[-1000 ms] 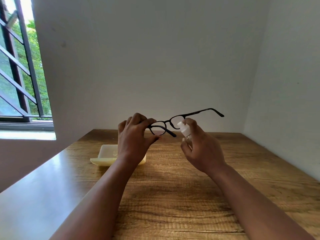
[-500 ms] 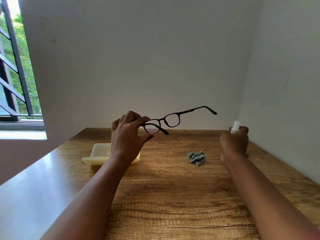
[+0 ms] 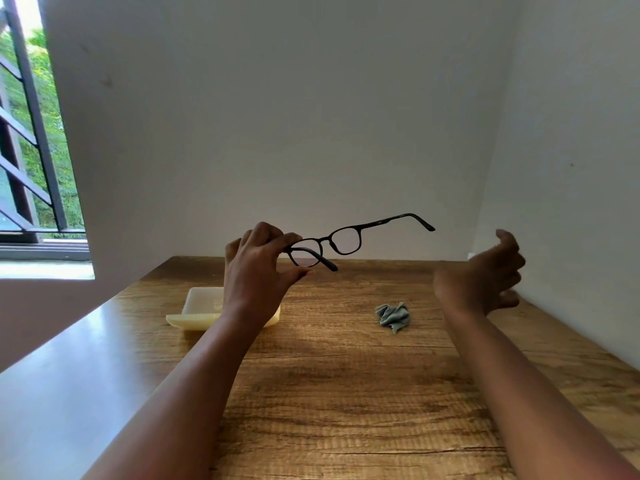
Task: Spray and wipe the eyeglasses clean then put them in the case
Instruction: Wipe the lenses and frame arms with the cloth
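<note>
Above a wooden table (image 3: 346, 393) set in a white-walled corner, a person's left hand (image 3: 258, 268) is raised on an extended forearm, pinching black-framed eyeglasses (image 3: 341, 241) at the near lens end between thumb and fingertips. The frames hang clear of the tabletop at about 12 o'clock from the table's centre, tilted, one temple arm stretching up toward 2 o'clock and the other pointing down and forward just beside the thumb.

At 3 o'clock, the right hand (image 3: 485, 277) is lifted near the side wall, wrist bent, its fingers spread loosely and curled around nothing. Its edges are smeared by motion blur, so the fingertips are hard to make out. A small white shape shows just behind it against the wall; what it is cannot be told.

At 10 o'clock, a pale yellow case (image 3: 201, 308) lies open on the table, its right half hidden behind the left wrist. A crumpled grey-green cloth (image 3: 394, 317) lies on the wood at about 1 o'clock, between the two forearms and touching neither hand.

Both arms are cut off by the lower edge of the head view. A barred window (image 3: 31, 150) with greenery beyond it is cropped at the far left.
</note>
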`<move>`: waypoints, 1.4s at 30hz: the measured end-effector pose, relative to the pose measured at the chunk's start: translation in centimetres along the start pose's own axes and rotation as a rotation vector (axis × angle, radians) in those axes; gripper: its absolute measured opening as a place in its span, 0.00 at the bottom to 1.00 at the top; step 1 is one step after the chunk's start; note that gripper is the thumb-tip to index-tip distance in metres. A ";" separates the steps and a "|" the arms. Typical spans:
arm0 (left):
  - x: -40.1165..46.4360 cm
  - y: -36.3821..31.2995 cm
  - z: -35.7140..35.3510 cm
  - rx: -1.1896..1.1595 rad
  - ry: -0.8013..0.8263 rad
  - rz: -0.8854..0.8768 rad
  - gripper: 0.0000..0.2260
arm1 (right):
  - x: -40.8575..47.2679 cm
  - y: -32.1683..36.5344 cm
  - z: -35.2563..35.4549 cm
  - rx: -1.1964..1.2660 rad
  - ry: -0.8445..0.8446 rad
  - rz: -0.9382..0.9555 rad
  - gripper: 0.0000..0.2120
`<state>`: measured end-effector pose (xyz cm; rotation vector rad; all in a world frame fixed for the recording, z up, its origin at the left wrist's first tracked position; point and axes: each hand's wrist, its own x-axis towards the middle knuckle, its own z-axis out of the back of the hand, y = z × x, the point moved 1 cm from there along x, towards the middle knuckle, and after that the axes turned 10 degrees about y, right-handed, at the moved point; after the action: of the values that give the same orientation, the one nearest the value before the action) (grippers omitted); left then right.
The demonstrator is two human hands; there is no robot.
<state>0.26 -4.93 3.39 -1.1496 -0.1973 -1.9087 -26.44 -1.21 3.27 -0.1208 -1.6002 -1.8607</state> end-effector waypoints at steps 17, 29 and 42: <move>0.0 0.0 0.0 -0.004 -0.007 0.006 0.23 | -4.2 0.8 -2.4 -0.767 0.671 0.547 0.19; 0.0 0.1 0.1 -0.009 -0.003 -0.003 0.23 | -4.6 0.8 -2.4 -0.648 0.941 0.486 0.05; 0.1 0.2 -0.4 0.001 0.015 -0.065 0.23 | -7.1 4.4 -2.0 0.083 0.460 1.133 0.06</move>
<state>0.11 -5.31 3.17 -1.1406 -0.2299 -1.9730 -17.93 -0.08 3.14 -0.4242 -0.9317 -0.8429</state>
